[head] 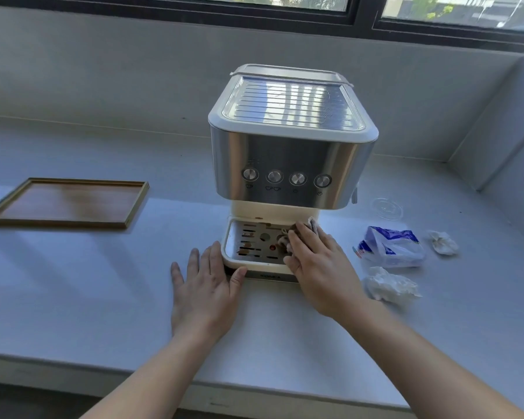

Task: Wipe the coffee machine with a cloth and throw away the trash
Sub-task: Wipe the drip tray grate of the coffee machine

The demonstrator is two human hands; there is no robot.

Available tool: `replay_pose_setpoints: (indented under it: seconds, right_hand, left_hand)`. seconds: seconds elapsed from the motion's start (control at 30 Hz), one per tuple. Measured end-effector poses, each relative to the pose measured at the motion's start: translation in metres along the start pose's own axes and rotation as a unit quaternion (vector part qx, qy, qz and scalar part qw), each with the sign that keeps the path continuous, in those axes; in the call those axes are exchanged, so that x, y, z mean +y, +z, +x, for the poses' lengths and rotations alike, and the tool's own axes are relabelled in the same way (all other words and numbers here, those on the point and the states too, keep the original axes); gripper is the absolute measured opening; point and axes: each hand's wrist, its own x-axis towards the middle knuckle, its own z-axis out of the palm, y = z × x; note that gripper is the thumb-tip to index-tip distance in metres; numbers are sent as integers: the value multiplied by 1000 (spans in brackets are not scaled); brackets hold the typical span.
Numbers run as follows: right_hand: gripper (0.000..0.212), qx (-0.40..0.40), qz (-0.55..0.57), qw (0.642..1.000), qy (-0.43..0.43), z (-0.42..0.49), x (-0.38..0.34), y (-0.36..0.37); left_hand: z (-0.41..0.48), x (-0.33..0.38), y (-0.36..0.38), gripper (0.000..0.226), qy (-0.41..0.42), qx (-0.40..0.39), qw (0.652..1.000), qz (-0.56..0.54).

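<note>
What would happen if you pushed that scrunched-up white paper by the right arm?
The scrunched-up white paper looks thin and loosely wadded, so probably light and squashy. Its lumpy shape would likely skid or tumble on the smooth counter, not roll far.

The machine (291, 164) has a glossy brushed-metal front and cream plastic trim. The tray (64, 204) is smooth wood. The desk (103, 282) looks matt white. The wads (390, 285) are crumpled paper.
</note>
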Motion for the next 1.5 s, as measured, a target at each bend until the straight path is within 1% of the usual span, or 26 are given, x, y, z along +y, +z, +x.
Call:
replay_pose_setpoints:
  seconds: [0.13,0.27,0.33,0.4,0.47,0.53,0.6,0.7,0.77,0.83,0.9,0.97,1.03,1.1,1.17,1.23,1.3,1.33,1.37,1.4,1.43,1.47,1.5]
  right_hand:
    - [55,2,18,1000,25,3,-4,-1]
    - [50,41,52,997,26,0,-1,-1]
    - [43,50,88,994,46,0,5,-2]
    - [31,68,108,990,64,7,4,-3]
    - [26,76,90,990,83,17,-2,-5]
    - [25,80,80,989,96,22,-9,-7]
    - [24,95,77,989,87,14,-14,-5]
    - [20,133,54,989,47,-7,-15,-1]
    - [21,123,54,990,53,-7,-13,-1]
    - [26,92,60,990,85,5,-12,-2]
    - [30,72,42,991,103,16,-15,-5]
    - [30,66,18,994,86,16,-19,-6]
    - [27,69,0,997,29,5,-16,-8]
    - [25,59,-7,998,-8,-1,-7,-16]
    - [24,62,-13,998,6,2,3,-28]
    - [25,93,6,994,52,13,8,-36]
    - [21,117,76,988,68,22,2,-36]
    - [19,103,131,984,56,25,-4,-33]
    - [19,61,169,983,33,27,-11,-29]
    - [21,11,160,987,3,26,-16,-23]
    - [27,-23,119,992,-26,22,-18,-17]
    - [33,-26,86,994,-55,15,-17,-13]
    - [37,-6,74,993,-92,7,-12,-12]
  left_hand:
    - [-1,1,-1,76,1,-3,1000,-3]
    - [-1,1,-1,79,1,-4,1000,8]
    - [-2,0,1,81,3,-2,1000,8]
    - [-2,0,0,81,7,-3,1000,7]
    - [-2,0,0,80,9,-3,1000,3]
    - [-2,-1,-1,79,10,-3,1000,-5]
    - [-1,-1,0,78,12,-1,1000,-7]
    - [2,0,2,76,16,2,1000,-2]
    - [2,0,1,76,17,-1,1000,0]
    - [0,0,0,76,17,-1,1000,0]
    - [-2,0,-2,76,17,-3,1000,-1]
    - [-1,0,-1,76,16,2,1000,-3]
    - [0,0,0,76,13,0,1000,-4]
    - [1,-1,1,77,13,8,1000,-3]
    - [1,0,1,76,12,9,1000,-5]
    - [0,0,1,76,9,10,1000,-7]
    - [0,1,1,76,7,7,1000,-5]
    - [0,1,1,77,7,7,1000,-4]
    - [0,1,1,78,6,8,1000,-4]
    - [1,1,1,79,5,11,1000,-3]
    - [2,1,1,80,6,11,1000,-1]
    - [2,1,1,81,6,9,1000,1]
    - [2,0,2,82,6,9,1000,1]
